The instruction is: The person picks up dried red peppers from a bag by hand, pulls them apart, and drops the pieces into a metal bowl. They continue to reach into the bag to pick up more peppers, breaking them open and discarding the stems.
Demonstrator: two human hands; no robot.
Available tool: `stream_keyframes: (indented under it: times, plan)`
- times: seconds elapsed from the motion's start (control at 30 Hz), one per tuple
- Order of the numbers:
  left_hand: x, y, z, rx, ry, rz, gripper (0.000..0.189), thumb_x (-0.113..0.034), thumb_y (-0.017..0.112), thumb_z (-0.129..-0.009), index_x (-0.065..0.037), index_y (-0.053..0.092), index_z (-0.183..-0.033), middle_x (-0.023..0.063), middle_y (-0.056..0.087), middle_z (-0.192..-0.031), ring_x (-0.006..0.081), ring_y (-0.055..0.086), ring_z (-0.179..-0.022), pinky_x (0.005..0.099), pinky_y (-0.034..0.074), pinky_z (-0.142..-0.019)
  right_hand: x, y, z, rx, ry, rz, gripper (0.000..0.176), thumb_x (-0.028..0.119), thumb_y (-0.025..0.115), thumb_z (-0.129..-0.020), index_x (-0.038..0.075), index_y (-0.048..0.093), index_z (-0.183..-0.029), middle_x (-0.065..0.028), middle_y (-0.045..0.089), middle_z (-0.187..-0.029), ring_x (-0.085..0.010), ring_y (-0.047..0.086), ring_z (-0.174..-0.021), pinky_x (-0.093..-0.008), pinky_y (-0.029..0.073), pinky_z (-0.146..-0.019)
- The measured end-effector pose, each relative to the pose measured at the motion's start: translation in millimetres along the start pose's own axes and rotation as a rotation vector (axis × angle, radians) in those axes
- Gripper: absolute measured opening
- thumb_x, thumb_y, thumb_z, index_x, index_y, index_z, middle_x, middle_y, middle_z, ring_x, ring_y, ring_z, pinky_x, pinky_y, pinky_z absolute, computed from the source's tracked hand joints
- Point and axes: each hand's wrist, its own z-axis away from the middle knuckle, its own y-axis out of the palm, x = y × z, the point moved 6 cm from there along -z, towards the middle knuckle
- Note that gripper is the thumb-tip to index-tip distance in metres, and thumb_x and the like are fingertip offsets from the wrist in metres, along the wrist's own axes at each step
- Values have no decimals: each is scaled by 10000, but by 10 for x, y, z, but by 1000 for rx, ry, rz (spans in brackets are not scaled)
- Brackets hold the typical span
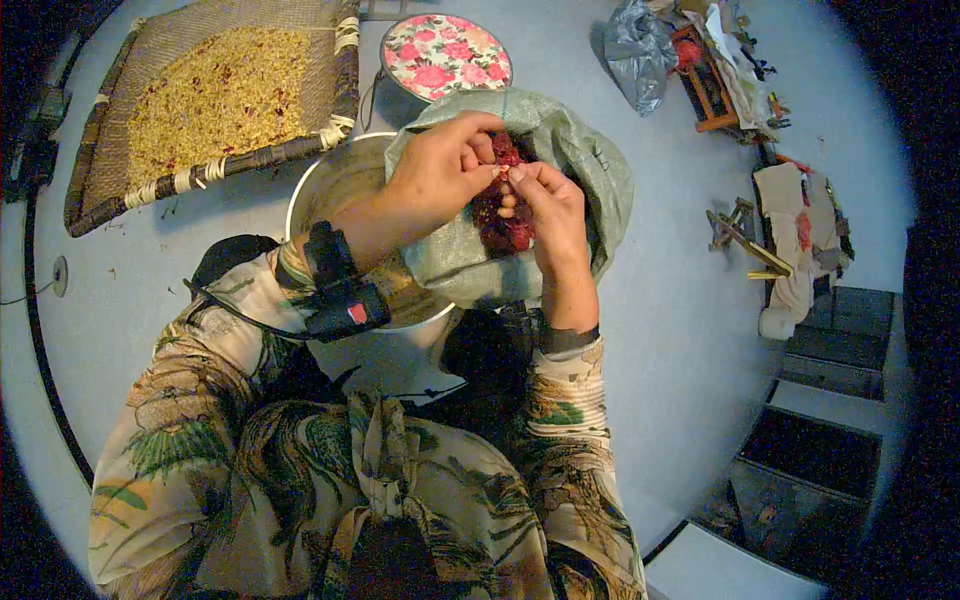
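Over the mouth of a pale green woven sack [590,160], my left hand [435,170] and my right hand [555,210] meet fingertip to fingertip. Thumbs and fingers of both are closed in a pinch on a small red and pale piece [505,173], too small to name. Dark red pieces [508,232] lie inside the sack just below my hands. The sack rests against a white-rimmed round tub [322,190], whose inside partly shows under my left forearm.
A framed mesh tray [100,160] at the upper left bears yellowish grains with red bits. Behind the sack stands a round floral-topped stool [447,55]. A grey plastic bag [640,55] and cloth-covered wooden chairs [800,220] are to the right, with dark boxes [820,440] nearer.
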Motion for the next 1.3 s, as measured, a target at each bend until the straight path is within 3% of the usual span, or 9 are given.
stream_keyframes:
  times: [0.07,0.27,0.37,0.47,0.57,0.77,0.87,1.17,1.3]
  plan:
    - [-234,-44,40,29,164,-209,452,-26,645,-780,-26,515,-1213,58,623,-794,144,601,-663,282,492,-600,3,25,6,-8,15,-4,106,151,616,-894,50,610,-863,-9,613,-764,-83,565,-625,-234,511,-583]
    - [-201,-73,69,-5,185,-243,505,-61,638,-815,-59,488,-1297,86,644,-878,173,617,-734,314,518,-677,15,73,5,-31,-35,58,115,149,614,-897,48,605,-842,-5,600,-741,-79,549,-608,-229,496,-569]
    - [-330,-109,78,-71,302,-337,473,-57,630,-796,-46,490,-1247,102,645,-792,257,645,-720,354,517,-642,37,109,25,-38,-86,94,109,137,615,-896,38,611,-850,-1,593,-736,-76,546,-612,-226,487,-571]
    - [-206,-96,47,-28,166,-257,487,-76,634,-793,-56,485,-1256,93,649,-757,264,649,-704,364,519,-639,14,109,12,-15,-168,145,130,140,611,-891,10,618,-880,-12,607,-735,-80,547,-603,-224,465,-556]
    - [-184,-106,34,67,81,-298,547,-99,641,-830,-79,444,-1339,113,666,-882,214,652,-777,344,525,-680,62,124,41,-20,-217,241,126,136,620,-882,10,617,-877,-12,611,-748,-78,550,-623,-225,455,-570]
    - [-162,-68,29,64,144,-346,552,-70,632,-822,-75,440,-1339,95,640,-810,198,625,-707,334,518,-625,40,134,39,-6,-221,270,127,143,623,-880,16,624,-876,-11,617,-771,-80,555,-656,-226,453,-593]
    - [-162,-58,21,13,191,-336,533,-112,643,-774,-101,468,-1278,91,646,-753,278,637,-677,403,501,-600,35,135,38,6,-202,258,122,139,619,-881,17,628,-880,-11,617,-770,-80,556,-648,-227,454,-584]
    - [-25,-102,-23,37,15,-90,552,-54,642,-777,-74,459,-1297,99,652,-762,221,647,-662,342,520,-631,-23,73,-17,23,-133,153,126,134,615,-884,10,632,-893,-26,626,-774,-81,566,-622,-224,481,-569]
    - [-28,-92,-18,69,61,-170,538,-83,631,-798,-87,451,-1304,103,661,-777,264,650,-683,375,519,-637,8,98,3,27,-151,164,125,140,614,-886,16,629,-882,-19,622,-765,-82,561,-632,-226,468,-575]
